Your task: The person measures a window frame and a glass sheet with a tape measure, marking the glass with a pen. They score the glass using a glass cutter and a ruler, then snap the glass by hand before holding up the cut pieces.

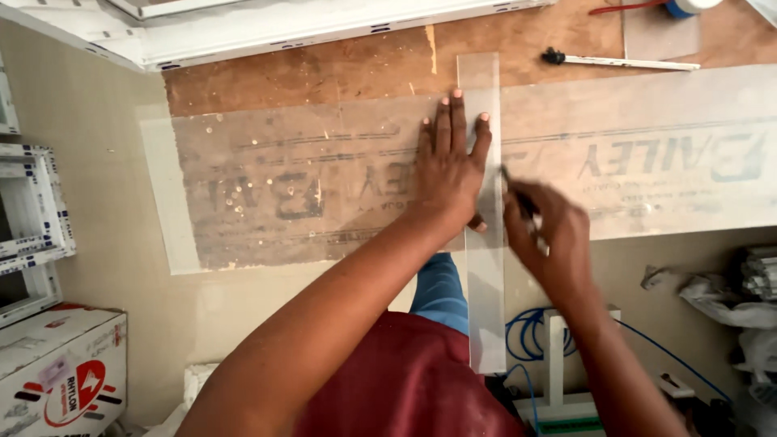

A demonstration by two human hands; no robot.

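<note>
Head view. One clear sheet (324, 194) flat on the wooden bench (324, 69). One clear straightedge strip (484, 307) laid across it. Left hand (449, 166): flat, fingers spread, pressing strip and sheet. Right hand (546, 235): clenched on one thin dark tool (518, 198) beside the strip's edge. One white-handled tool (619, 61) beyond; one cardboard box (61, 368) lower left; blue cable (526, 332) below.

A white cardboard box with red markings (61, 368) sits lower left; white plastic window frames (28, 214) above it. Blue cable (526, 336) coils lower right, beside crumpled white cloth (716, 295).
</note>
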